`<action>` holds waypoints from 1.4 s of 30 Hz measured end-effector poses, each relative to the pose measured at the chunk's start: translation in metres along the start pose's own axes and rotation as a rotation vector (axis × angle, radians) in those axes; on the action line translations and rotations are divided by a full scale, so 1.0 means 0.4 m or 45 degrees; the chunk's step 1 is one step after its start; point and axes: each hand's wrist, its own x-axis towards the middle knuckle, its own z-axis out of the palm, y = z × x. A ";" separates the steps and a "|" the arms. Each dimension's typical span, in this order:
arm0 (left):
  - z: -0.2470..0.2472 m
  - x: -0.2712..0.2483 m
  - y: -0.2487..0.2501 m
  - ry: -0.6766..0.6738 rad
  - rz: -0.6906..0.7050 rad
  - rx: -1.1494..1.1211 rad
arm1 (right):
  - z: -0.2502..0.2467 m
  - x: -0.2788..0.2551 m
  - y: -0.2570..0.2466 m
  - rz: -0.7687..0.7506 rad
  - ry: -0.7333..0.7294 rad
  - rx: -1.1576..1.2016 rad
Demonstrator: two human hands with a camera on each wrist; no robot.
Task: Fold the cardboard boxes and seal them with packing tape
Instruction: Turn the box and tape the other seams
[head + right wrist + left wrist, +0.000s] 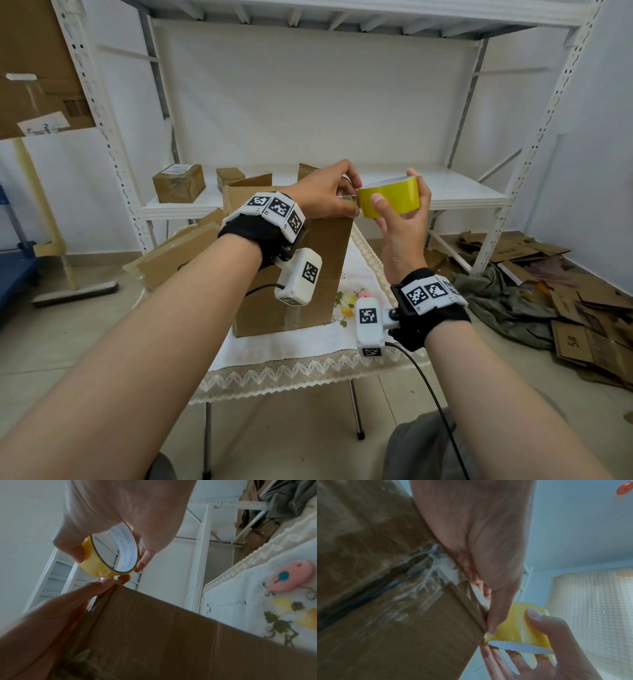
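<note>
A brown cardboard box [318, 274] stands upright on the small table, with old clear tape along its side seam [426, 569]. My right hand [400, 219] grips a yellow roll of packing tape [390, 200] just past the box's top right corner, thumb on the outer face and fingers behind. My left hand [329, 197] rests on the box's top edge and pinches the loose tape end [349, 197] against the roll's left side. In the right wrist view the roll [102, 563] hangs above the box corner [120, 586].
A white embroidered cloth [308, 346] covers the table, with a pink object [291, 577] lying on it right of the box. White metal shelving [445, 195] behind holds small boxes [178, 181]. Flattened cardboard [582, 308] is piled on the floor at right, more leans at left [171, 253].
</note>
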 end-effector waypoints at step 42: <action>-0.002 -0.010 0.005 -0.013 0.014 0.031 | -0.184 -0.012 0.242 1.006 -0.049 -1.528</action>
